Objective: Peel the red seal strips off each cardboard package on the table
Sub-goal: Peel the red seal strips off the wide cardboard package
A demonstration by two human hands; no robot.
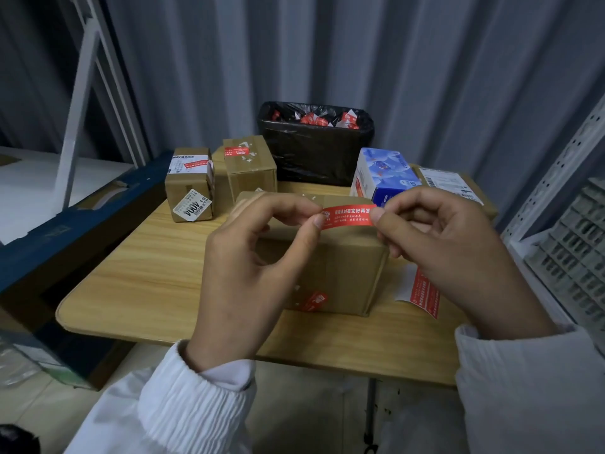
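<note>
One red strip [348, 217], white txt

Below the grip, wood-grain table [147, 273]. Straight beyond the grip, at the table's far edge, black-bagged bin [314, 155]. Just beyond and right, blue-and-white tissue box [389, 178]. Far right, white rack [556, 167] with grey crate [576, 250]. Far left, dark blue shelf [82, 231]. Behind everything, grey ribbed wall [327, 60].

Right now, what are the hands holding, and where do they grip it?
A red strip. The left hand pinches its left end between thumb and forefinger, and the right hand pinches its right end the same way.
</note>
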